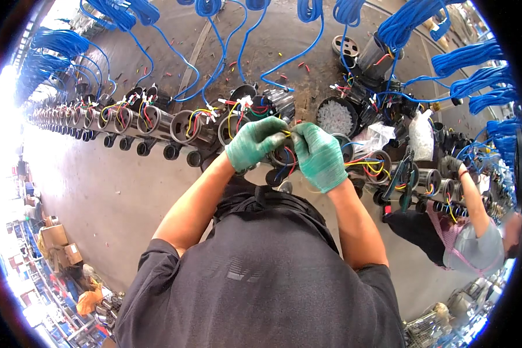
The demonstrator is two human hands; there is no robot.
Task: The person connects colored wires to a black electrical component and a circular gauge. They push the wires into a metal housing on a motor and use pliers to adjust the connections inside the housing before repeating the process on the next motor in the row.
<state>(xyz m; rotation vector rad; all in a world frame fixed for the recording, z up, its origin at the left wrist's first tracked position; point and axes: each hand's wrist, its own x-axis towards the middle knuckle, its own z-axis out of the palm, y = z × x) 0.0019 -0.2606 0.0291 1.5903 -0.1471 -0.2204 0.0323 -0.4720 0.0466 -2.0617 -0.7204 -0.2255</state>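
Note:
My left hand (254, 143) and my right hand (322, 156), both in green gloves, meet with pinched fingertips over the near edge of the bench. A short yellow wire (286, 133) shows between the fingertips; its ends are hidden by the gloves. Just below them a dark round motor housing (279, 155) lies with its mouth toward me, partly covered by my hands. Red wire (290, 155) and blue wire hang out of that mouth. To the left, another open housing (231, 129) has coloured wires with white connectors (245, 104) on top.
A long row of housings (151, 120) lines the bench edge. Coils of blue cable (410, 24) hang above, trailing onto the bench. A bowl of small white pieces (335, 118) and a clear plastic bag (378, 138) stand right. Another person (475, 246) works at far right. Cardboard boxes (55, 238) lie left.

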